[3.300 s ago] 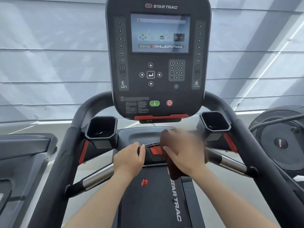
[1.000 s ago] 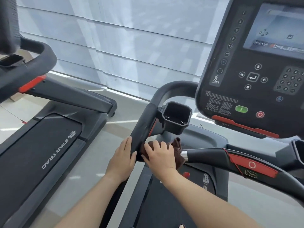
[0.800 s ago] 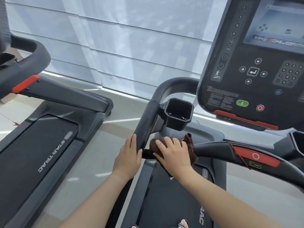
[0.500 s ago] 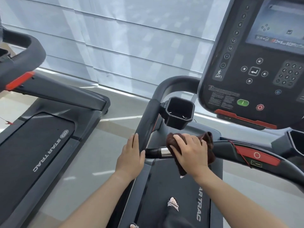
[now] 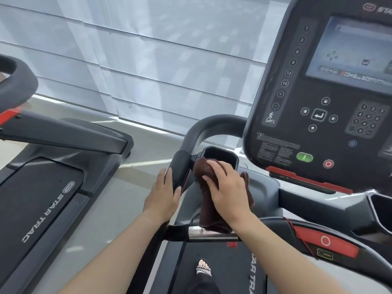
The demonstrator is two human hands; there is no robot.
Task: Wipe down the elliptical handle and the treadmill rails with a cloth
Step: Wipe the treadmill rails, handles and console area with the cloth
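My right hand point(image 5: 228, 189) presses a dark brown cloth point(image 5: 206, 206) against the inner side of the treadmill's black left rail point(image 5: 180, 166), just below the left cup holder point(image 5: 220, 154). The cloth hangs down from the hand to the chrome front crossbar point(image 5: 212, 232). My left hand point(image 5: 163, 195) lies on the outer side of the same rail, its thumb hooked around the rail's edge. The rail curves up and right toward the console.
The Star Trac console point(image 5: 322, 96) with screen and buttons fills the upper right. A red stop panel point(image 5: 324, 240) sits on the crossbar at right. A second treadmill point(image 5: 48, 187) stands to the left. My foot point(image 5: 203, 269) is on the belt. Window blinds are ahead.
My right hand has carried the cloth up off the crossbar to the inner side of the left rail by the cup holder. My left hand stays on the rail.
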